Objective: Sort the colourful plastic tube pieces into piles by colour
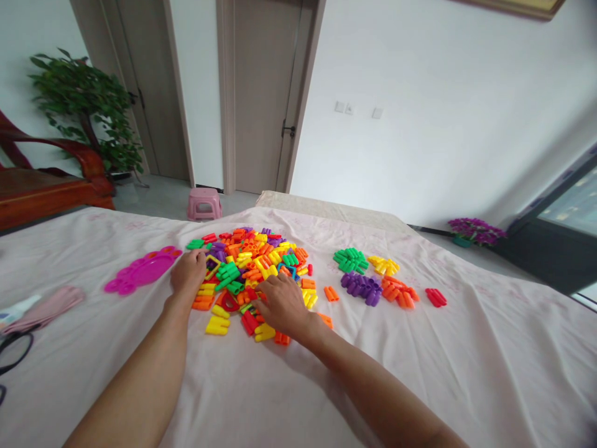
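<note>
A heap of plastic building pieces (252, 255) in orange, yellow, green, purple and red lies on the cloth before me. My left hand (188, 272) is at the heap's left edge, its fingers drawn together beside purple and green pieces; whatever they may hold is hidden. Over the heap's front right lies my right hand (283, 303), thumb apart from the bent fingers, touching pieces with nothing visibly gripped. To the right are sorted groups: green pieces (351, 260), yellow pieces (384, 266), purple pieces (361, 287), orange pieces (400, 292) and a red piece (435, 297).
A magenta plastic tray (144, 272) lies left of the heap on the pale bedsheet (261, 398). Farther left are a pink cloth (49, 308) and black-rimmed glasses (18, 351). A lone orange piece (331, 294) sits between heap and groups. Beyond stands a pink stool (204, 202).
</note>
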`<state>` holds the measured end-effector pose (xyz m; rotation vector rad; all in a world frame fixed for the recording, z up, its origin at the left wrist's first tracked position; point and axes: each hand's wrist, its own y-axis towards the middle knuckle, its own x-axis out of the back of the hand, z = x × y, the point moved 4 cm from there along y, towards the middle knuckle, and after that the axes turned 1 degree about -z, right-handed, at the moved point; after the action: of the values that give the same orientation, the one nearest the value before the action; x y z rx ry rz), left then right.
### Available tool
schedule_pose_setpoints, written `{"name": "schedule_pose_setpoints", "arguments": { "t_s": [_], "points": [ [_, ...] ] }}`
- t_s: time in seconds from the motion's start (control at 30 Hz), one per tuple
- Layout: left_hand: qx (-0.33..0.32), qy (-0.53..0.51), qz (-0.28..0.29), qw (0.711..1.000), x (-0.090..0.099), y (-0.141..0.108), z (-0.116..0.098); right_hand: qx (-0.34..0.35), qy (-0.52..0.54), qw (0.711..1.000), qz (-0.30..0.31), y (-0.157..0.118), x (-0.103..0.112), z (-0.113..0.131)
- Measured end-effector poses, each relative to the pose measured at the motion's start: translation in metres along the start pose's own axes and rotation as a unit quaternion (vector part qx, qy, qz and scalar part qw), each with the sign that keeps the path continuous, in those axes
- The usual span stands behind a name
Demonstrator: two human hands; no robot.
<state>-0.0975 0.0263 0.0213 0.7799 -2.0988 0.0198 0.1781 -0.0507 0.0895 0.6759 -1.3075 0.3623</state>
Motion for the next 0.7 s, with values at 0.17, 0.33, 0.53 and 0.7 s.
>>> {"name": "schedule_pose_setpoints", "arguments": {
  "t_s": [0.17, 0.33, 0.53, 0.7],
  "points": [
    [0.0, 0.005, -0.004, 1.0, -0.001, 0.001, 0.002, 0.0, 0.059, 0.998, -0.018, 0.003, -0.008, 0.002],
    [-0.002, 0.011, 0.0, 1.0, -0.001, 0.0, 0.002, -0.039, 0.145, 0.983, -0.102, -0.005, 0.005, -0.035],
    [0.018, 0.05, 0.036, 0.998, -0.003, 0.003, 0.004, -0.161, 0.17, 0.923, -0.304, -0.058, 0.043, -0.157],
    [0.03, 0.089, 0.047, 0.994, -0.005, 0.006, 0.008, -0.35, 0.084, 0.843, -0.399, -0.148, 0.073, -0.273]
  ]
}}
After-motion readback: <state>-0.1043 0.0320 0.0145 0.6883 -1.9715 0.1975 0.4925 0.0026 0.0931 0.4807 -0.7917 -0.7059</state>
